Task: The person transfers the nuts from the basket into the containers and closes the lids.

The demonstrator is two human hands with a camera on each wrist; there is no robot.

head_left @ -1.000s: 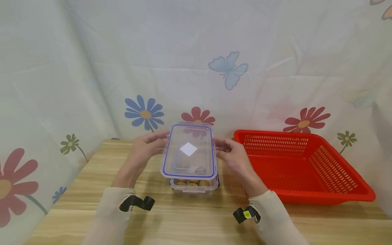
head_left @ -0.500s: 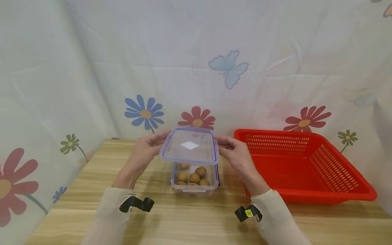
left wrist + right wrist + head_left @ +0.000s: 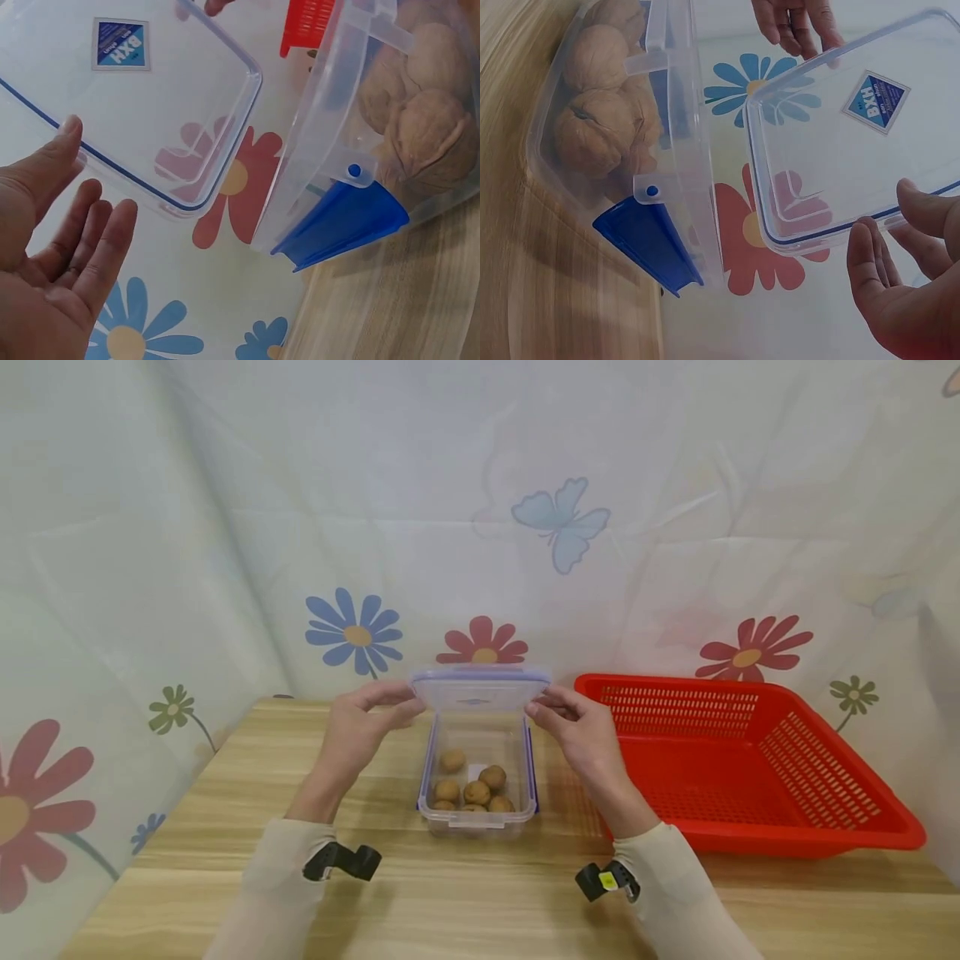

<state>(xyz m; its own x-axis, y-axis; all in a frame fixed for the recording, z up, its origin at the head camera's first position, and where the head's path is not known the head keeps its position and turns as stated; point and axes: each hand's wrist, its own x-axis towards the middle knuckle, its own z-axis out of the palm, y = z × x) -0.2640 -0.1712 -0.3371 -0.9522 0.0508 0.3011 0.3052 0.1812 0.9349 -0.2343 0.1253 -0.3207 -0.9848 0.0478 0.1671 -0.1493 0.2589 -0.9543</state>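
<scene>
A clear plastic lid (image 3: 480, 695) with a blue seal is held up, tilted steeply, above the far end of a clear food container (image 3: 477, 819). My left hand (image 3: 358, 735) holds its left edge, thumb against the rim in the left wrist view. On the opposite edge, my right hand (image 3: 587, 739) pinches the rim between thumb and fingers. Several walnuts (image 3: 477, 792) lie inside the uncovered container, mostly toward its near end. A blue side latch (image 3: 341, 225) hangs unfastened in the left wrist view; another blue latch (image 3: 649, 244) hangs down in the right wrist view.
A red plastic basket (image 3: 697, 839) with slotted walls stands on the wooden table (image 3: 450, 893), to the right of the container. Behind the table hangs a pale curtain (image 3: 420, 510) printed with flowers and a butterfly.
The lid, held by both hands throughout, has lifted off the container and tipped from facing me to almost edge-on, which brings the walnuts into view. The container and basket have stayed put.
</scene>
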